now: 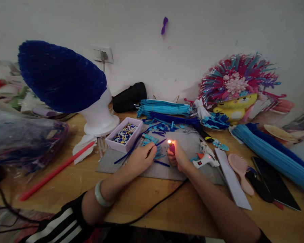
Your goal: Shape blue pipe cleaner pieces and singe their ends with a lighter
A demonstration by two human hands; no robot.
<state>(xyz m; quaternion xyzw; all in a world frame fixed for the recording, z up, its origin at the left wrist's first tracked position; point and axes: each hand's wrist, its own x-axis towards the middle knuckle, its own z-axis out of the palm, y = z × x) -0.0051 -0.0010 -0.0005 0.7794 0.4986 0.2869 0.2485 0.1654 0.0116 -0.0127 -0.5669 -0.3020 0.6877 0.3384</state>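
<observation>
My right hand (177,156) is closed around a dark red lighter (172,147), and a small flame burns at its top. Just left of the flame, my left hand (145,156) pinches a short blue pipe cleaner piece (161,142), its free end pointing toward the fire with a small gap. Both hands are over a grey mat (177,170). Behind them lie cut blue pieces (163,127) and a long dark blue pipe cleaner (124,156). A pale lilac box (119,147) of mixed beads stands beyond my left forearm.
A white glue gun (206,160) rests right of my right hand, near a pink hairbrush (240,170). A white head stand (101,114) carries a large dark blue headpiece. Pipe cleaner bundles (164,107) lie at the back. A black cable (154,207) crosses the table's front.
</observation>
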